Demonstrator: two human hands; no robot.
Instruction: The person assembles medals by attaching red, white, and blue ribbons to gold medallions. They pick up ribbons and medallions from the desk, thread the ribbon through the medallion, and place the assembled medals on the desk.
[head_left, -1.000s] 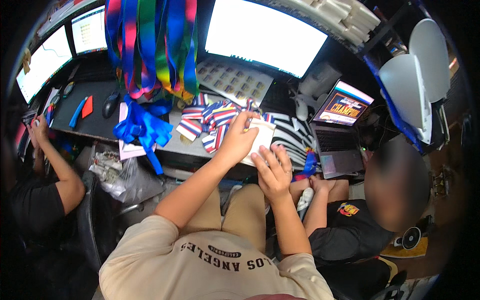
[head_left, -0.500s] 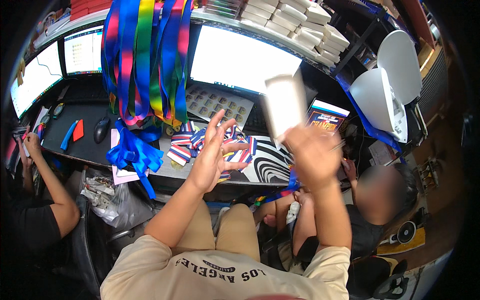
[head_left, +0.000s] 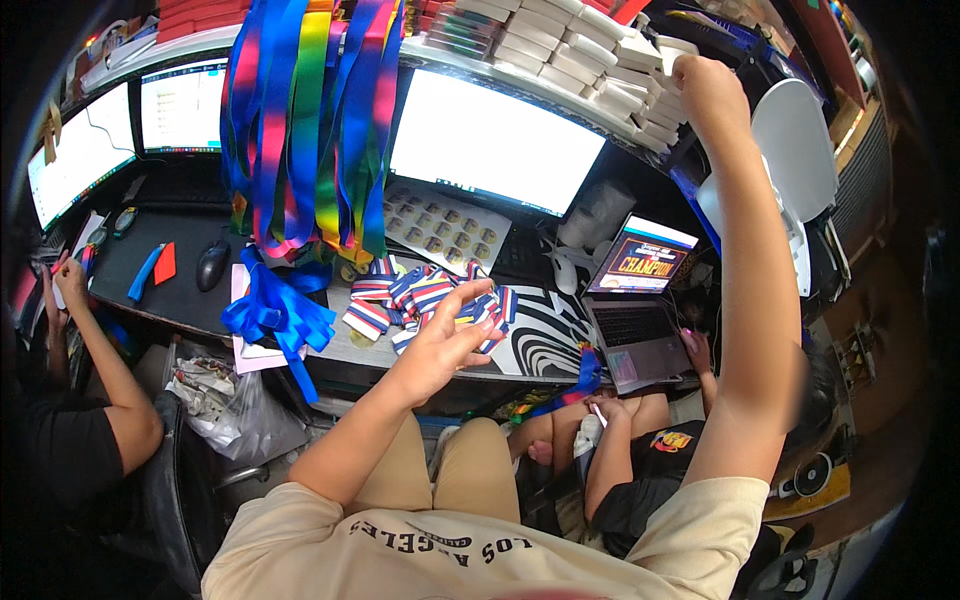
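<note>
My right hand (head_left: pixel 712 95) is raised at the far right, at the end of the stacked white boxes (head_left: pixel 580 60). Its fingers close on a small white box (head_left: pixel 676 46) at the top of the pile; the fingertips are partly hidden. Empty, with fingers apart, my left hand (head_left: pixel 440 350) hovers over the near edge of the desk. Just beyond it lies a heap of red, white and blue striped ribbons (head_left: pixel 425 290). Behind these rests a sheet of round stickers (head_left: pixel 445 228).
Multicoloured ribbons (head_left: pixel 310 130) hang before the monitors. Blue ribbon (head_left: pixel 280 315) lies left of the striped heap, near a mouse (head_left: pixel 212 266). A co-worker at the right sits by a laptop (head_left: pixel 635 330); another person's arm (head_left: pixel 110 370) is at the left. A white bin-like container (head_left: pixel 795 150) stands far right.
My right hand has moved up and right with the white box, from above the desk to the stack. The laptop has come into full view. My left hand has lowered slightly, remaining open.
</note>
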